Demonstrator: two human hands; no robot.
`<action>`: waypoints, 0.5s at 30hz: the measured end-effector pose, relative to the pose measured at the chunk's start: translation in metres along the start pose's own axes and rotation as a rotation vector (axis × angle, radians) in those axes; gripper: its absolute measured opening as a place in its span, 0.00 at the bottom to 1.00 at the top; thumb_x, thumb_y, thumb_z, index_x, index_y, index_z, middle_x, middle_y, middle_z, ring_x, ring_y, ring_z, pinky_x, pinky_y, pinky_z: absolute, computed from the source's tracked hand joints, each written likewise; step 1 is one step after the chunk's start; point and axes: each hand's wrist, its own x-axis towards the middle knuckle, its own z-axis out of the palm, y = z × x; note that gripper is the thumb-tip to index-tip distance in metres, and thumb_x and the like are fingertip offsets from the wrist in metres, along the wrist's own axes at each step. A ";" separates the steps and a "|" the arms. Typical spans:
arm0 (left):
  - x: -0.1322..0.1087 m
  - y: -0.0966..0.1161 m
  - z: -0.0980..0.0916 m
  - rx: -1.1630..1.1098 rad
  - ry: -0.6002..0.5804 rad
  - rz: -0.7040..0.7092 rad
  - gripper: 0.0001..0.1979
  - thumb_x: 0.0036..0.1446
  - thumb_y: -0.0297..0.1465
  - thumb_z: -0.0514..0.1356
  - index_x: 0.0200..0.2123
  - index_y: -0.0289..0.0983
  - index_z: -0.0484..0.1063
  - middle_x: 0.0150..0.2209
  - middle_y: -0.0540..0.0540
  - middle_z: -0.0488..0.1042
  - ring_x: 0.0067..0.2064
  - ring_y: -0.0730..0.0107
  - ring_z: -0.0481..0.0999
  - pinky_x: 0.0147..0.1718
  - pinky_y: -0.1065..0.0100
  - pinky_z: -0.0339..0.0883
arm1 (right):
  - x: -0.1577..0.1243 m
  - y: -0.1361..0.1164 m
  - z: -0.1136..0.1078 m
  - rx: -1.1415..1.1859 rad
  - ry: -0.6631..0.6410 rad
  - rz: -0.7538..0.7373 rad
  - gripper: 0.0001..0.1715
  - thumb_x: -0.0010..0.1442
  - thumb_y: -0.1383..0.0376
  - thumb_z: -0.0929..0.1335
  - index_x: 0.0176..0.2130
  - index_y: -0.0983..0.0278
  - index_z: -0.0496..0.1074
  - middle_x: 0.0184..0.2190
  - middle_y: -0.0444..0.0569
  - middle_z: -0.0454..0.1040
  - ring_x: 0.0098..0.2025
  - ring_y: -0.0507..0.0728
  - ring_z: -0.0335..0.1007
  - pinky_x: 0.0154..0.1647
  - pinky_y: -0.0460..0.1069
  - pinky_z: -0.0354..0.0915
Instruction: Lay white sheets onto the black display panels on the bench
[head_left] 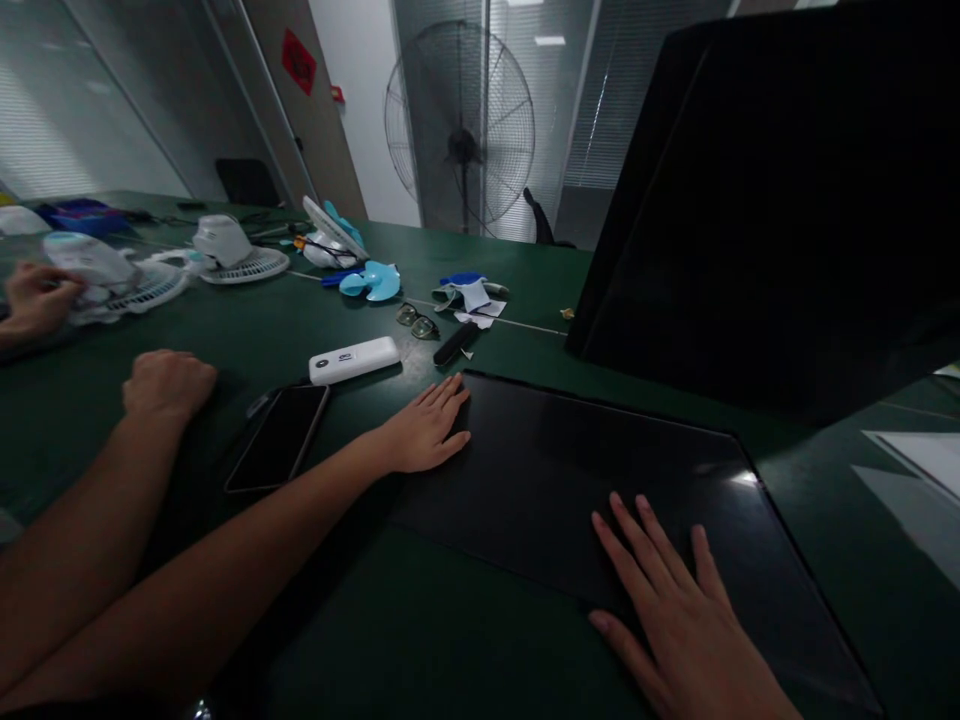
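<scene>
Much of the lower frame sinks into shadow, so the near edge of the dark panel (pixel 540 480) is hard to trace where it meets the counter (pixel 420 610). The panel lies flat from the middle of the frame towards the lower right, a glare spot near its far right corner. My right hand (pixel 682 610) covers part of its near side, and the wrist is cut off by the bottom edge. A huge black slab (pixel 780 210), perhaps a monitor, fills the upper right and runs out of the frame; its surface is too dark to read.

The counter is deep green. Left of centre on it are a phone (pixel 277 440), a white device (pixel 354 360), glasses (pixel 417 321) and a black case (pixel 455 343). Beyond, at top centre, a big wire-cage fan (pixel 463 147) stands before glass and blinds (pixel 600 110).

My left arm stretches from the lower left, its hand (pixel 427 425) palm down at the panel's far left corner, fingers fairly close, thumb apart. My right fingers fan wide over the panel, gripping nothing; I cannot tell how firmly either palm presses. A co-worker's fist (pixel 169 385) rests at left.
</scene>
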 end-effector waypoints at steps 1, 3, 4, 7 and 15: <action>-0.001 0.002 0.000 0.003 0.011 0.005 0.39 0.73 0.51 0.48 0.73 0.27 0.52 0.77 0.26 0.42 0.78 0.42 0.43 0.74 0.45 0.42 | -0.001 -0.003 -0.003 -0.011 0.021 -0.012 0.41 0.72 0.46 0.59 0.75 0.63 0.58 0.74 0.56 0.53 0.71 0.75 0.54 0.58 0.79 0.67; -0.004 0.005 -0.002 -0.012 0.030 0.029 0.41 0.70 0.55 0.51 0.71 0.27 0.56 0.77 0.24 0.46 0.78 0.40 0.46 0.74 0.45 0.44 | -0.002 -0.007 -0.012 -0.006 0.051 -0.044 0.39 0.70 0.46 0.62 0.70 0.63 0.66 0.71 0.56 0.58 0.67 0.74 0.61 0.54 0.73 0.72; -0.004 0.004 -0.003 -0.032 0.039 0.044 0.41 0.69 0.57 0.52 0.69 0.28 0.59 0.76 0.25 0.50 0.77 0.39 0.49 0.74 0.44 0.46 | -0.002 -0.009 -0.017 0.009 0.061 -0.061 0.39 0.68 0.45 0.65 0.68 0.63 0.69 0.69 0.56 0.62 0.64 0.73 0.65 0.51 0.69 0.75; -0.004 -0.003 -0.005 -0.124 0.118 0.035 0.34 0.70 0.56 0.51 0.63 0.35 0.65 0.71 0.29 0.62 0.73 0.42 0.61 0.71 0.44 0.54 | -0.001 -0.013 -0.031 0.080 0.080 -0.140 0.43 0.60 0.37 0.70 0.63 0.61 0.75 0.61 0.56 0.72 0.55 0.69 0.72 0.44 0.61 0.78; 0.010 -0.024 0.007 -0.155 0.090 -0.033 0.38 0.71 0.52 0.52 0.74 0.36 0.54 0.75 0.33 0.57 0.76 0.42 0.53 0.73 0.38 0.42 | 0.003 -0.016 -0.030 0.115 0.062 -0.228 0.55 0.59 0.32 0.70 0.71 0.60 0.65 0.69 0.63 0.62 0.67 0.77 0.60 0.53 0.70 0.72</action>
